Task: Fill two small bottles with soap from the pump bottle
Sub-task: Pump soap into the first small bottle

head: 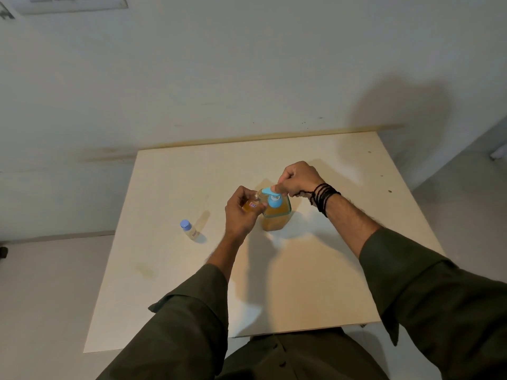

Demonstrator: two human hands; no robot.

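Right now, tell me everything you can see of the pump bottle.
The pump bottle stands upright near the middle of the table. Its body looks like clear plastic, squarish, holding amber soap to near the shoulder. The pump head and collar are light blue, the spout pointing left. The right hand presses on the pump head with a finger. The left hand holds a small bottle under the spout, against the bottle's left side.

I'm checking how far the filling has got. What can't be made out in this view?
- Head view: the fill level and open mouth of the small bottle, wrapped by the left hand.
- Whether soap is leaving the pump bottle spout; too small, and hidden by the hand.
- The label text on the capped small bottle; too small.
- How far the right hand has pressed the pump.
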